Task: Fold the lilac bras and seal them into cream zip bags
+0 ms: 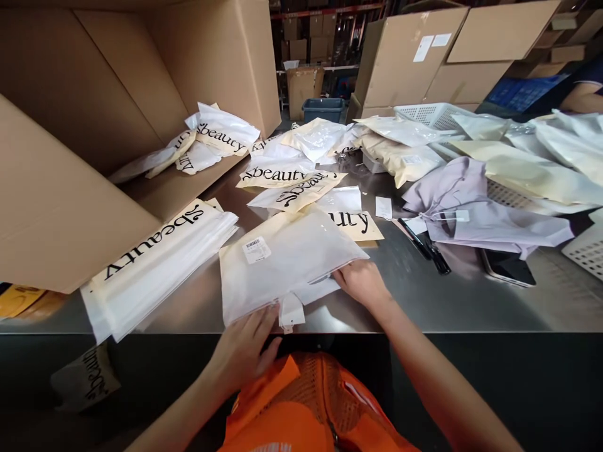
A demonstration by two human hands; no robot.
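A frosted plastic garment bag (pixel 287 257) with a white barcode sticker (pixel 256 250) lies on the metal table in front of me. My right hand (pixel 362 282) is closed at its right corner, fingers curled and partly hidden by the bag. At the near edge of the bag rests my left hand (pixel 249 342), fingers stretched out and thumb apart. A white hang tag (pixel 291 310) sticks out from under that edge, between my hands. To the left lies a stack of flat white bags (pixel 164 270) with "sbeauty" lettering.
A large open carton (pixel 211 50) at the left holds several lettered bags. More bags pile up behind. Rightward lie black pens (pixel 424 248), lilac cloth (pixel 471 201), a phone (pixel 509 267) and filled white baskets (pixel 431 114). One bag (pixel 87 380) is below the table edge.
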